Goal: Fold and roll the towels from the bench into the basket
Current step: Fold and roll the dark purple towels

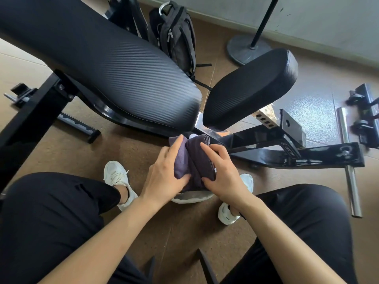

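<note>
Setting: a home or small gym corner. An adjustable weight bench with a ribbed black back pad and a separate seat pad stands on a black steel frame. Chrome bars and loose black fittings lie on the brown speckled floor. A grey backpack and a round stand base sit by the pale wall.

The basket shows only as a pale rim below the towels; the hands and towels cover the rest of it. The bench runs off the top and left edges. Small print on its frame is unreadable.
</note>
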The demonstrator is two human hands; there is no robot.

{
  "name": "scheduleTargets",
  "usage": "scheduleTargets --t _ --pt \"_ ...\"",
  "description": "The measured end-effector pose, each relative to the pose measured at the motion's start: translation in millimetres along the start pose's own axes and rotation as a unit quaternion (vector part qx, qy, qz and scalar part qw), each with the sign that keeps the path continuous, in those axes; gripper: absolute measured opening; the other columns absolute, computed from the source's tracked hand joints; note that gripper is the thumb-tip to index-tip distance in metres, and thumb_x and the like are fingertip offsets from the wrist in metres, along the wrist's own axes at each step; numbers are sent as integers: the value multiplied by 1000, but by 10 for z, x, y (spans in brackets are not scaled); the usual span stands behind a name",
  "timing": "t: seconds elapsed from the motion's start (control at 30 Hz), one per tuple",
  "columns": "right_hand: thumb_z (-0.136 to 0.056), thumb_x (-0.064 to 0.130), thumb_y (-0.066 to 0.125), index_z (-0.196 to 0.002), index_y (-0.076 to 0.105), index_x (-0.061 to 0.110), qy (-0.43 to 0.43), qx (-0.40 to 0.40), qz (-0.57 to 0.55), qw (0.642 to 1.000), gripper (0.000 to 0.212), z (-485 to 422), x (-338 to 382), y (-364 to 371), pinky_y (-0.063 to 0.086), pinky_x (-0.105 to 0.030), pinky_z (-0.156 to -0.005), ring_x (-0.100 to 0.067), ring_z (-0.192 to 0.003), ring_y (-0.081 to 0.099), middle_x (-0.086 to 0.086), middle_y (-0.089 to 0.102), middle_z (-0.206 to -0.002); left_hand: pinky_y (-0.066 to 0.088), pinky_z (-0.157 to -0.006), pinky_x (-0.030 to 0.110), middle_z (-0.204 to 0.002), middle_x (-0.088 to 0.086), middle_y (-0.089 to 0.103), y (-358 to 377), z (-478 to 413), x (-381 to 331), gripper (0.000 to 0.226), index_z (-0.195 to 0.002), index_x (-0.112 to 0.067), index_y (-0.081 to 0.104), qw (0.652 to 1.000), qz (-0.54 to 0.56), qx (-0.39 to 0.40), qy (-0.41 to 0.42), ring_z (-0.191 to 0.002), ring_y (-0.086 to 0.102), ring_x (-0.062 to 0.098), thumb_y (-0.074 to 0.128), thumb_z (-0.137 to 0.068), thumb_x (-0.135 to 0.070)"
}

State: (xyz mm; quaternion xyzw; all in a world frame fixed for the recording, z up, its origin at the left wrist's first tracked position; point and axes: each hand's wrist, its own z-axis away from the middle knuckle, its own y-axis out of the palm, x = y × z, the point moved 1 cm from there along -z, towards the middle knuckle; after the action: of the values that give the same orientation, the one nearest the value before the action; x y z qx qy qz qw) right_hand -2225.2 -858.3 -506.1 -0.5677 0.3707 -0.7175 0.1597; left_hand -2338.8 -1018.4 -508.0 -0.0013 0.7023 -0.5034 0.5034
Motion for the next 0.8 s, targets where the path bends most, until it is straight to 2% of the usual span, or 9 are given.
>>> scheduleTargets --t 0.13,0.2,0.27,0.3,0.37,0.43,0.5,0.67,0.8 --pt "-78 6 77 -156 36 26 -11 9 -41 999 90 20 90 58 48 -21 -97 1 -119 42 9 36 -145 55 -74 35 -130 8 52 48 25 7 103 -161 -28 21 995 -95 -2 35 -102 67 30 83 -79 -22" --pt "-81 7 76 -156 36 27 -10 14 -72 997 87 32 137 83 51 -19 -91 4 -115 47 14 39 -143 57 -80 40 -135 8 52 50 38 -6 108 -163 -28 14 994 -108 4 36 -108 66 31 82 -79 -23" --pt "-85 7 73 -156 35 29 21 6 -137 990 84 46 165 87 54 -19 -85 -2 -109 57 16 47 -142 54 -94 38 -146 4 53 -2 42 -33 108 -163 -26 12 999 -30 13 -3 -121 62 29 80 -79 -26" --pt "-86 7 72 -155 35 32 40 1 -174 984 82 53 172 82 57 -22 -84 -6 -106 61 17 49 -142 51 -98 29 -148 2 53 -25 40 -44 101 -161 -24 17 999 31 15 -38 -124 61 24 78 -81 -25" --pt "-89 8 71 -151 37 39 66 -3 -218 974 78 51 174 71 60 -30 -86 -10 -104 65 20 53 -140 50 -94 14 -140 0 59 -48 36 -40 71 -150 -22 37 983 158 17 -90 -119 63 16 71 -88 -16" --pt "-89 12 73 -144 42 44 74 -9 -236 969 71 38 165 59 58 -32 -93 -8 -114 64 26 55 -136 61 -88 31 -129 -1 64 -35 20 11 44 -133 -23 52 966 238 9 -102 -111 68 20 63 -94 -9" --pt "-87 18 78 -141 46 41 75 -16 -239 968 67 23 144 57 54 -28 -98 -3 -126 56 24 57 -135 64 -83 41 -128 -4 63 -15 17 39 38 -128 -21 61 968 232 20 -92 -111 66 20 61 -95 -3" --pt "-82 15 82 -145 49 26 104 -29 -251 962 71 37 35 96 55 -34 -99 -5 -128 55 11 60 -137 62 -88 31 -139 -10 51 48 2 27 46 -130 -27 66 969 225 83 -51 -109 61 7 67 -93 -1" --pt "-88 -2 69 -139 55 28 161 3 -357 920 61 58 24 69 60 -41 -93 -16 -115 68 7 63 -135 47 -87 3 -138 -6 41 46 -16 85 45 -126 -35 63 978 196 42 -62 -116 51 5 75 -90 -11"
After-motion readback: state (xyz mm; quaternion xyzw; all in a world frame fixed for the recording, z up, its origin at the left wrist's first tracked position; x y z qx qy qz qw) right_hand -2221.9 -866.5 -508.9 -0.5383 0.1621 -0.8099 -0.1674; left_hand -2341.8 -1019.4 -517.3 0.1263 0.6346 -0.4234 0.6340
